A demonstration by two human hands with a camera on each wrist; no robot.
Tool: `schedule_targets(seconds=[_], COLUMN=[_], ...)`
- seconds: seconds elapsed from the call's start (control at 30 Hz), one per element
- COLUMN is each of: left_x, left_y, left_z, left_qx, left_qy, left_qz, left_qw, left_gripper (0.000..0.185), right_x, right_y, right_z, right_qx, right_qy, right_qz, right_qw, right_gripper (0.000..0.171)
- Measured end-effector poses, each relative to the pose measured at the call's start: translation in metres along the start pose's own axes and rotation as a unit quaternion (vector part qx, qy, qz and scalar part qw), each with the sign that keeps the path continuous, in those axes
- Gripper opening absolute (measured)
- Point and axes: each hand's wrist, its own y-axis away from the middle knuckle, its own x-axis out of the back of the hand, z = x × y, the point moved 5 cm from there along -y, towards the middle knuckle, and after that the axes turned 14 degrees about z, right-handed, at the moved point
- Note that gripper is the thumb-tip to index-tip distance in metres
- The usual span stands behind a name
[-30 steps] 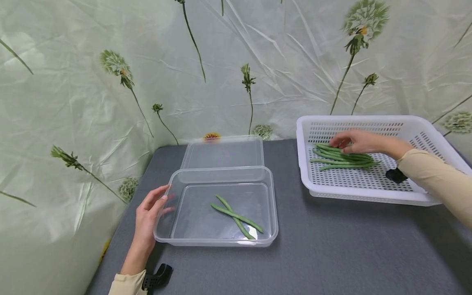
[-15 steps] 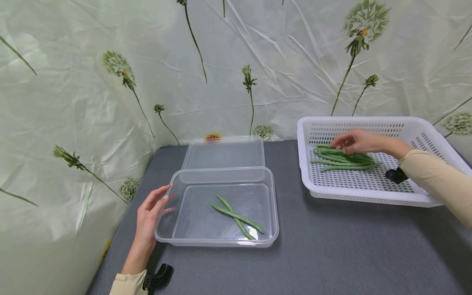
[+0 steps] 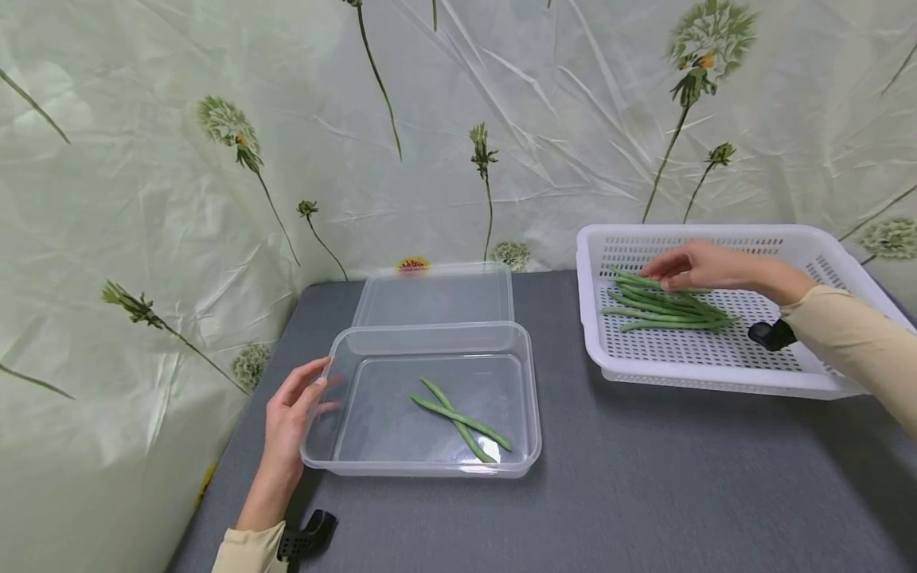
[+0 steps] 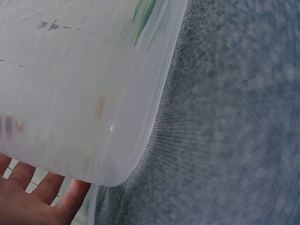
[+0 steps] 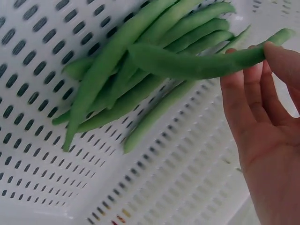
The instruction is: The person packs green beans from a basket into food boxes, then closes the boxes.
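The right hand has risen slightly from the pile over the last half second and now pinches a single green bean between thumb and fingertips. That bean is above the other beans, inside the perforated white basket; whether it is fully clear of them is hard to tell. The change appears to mean that one bean has been singled out, though it has not yet left the basket.

The rest looks unchanged. The left hand keeps its fingers loosely extended and spread along the outer left wall of the clear plastic container, touching it rather than gripping it. Two crossed beans lie in the container, so its contents seem no further along. The clear lid lies behind it on the desk.
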Motion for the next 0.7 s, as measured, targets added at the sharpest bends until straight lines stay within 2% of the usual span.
schedule_targets(seconds=[0.1,0.4,0.7], left_x=[0.000,0.001,0.001], left_y=[-0.001,0.000,0.000], left_z=[0.001,0.000,0.001], left_qx=[0.001,-0.001,0.000], left_qy=[0.002,-0.003,-0.006], left_qz=[0.001,0.004,0.006], left_qw=[1.0000,1.0000,1.0000], left_gripper=[0.036,0.036,0.036], right_x=[0.002,0.006,0.015], right_y=[0.001,0.005,0.016], right_z=[-0.008,-0.021,-0.036], right_qx=[-0.006,-0.043,-0.043], right_qy=[-0.008,-0.086,-0.155], right_qz=[-0.001,0.025,0.048], right_qw=[1.000,0.995,0.986], right_gripper=[0.035,0.042,0.039])
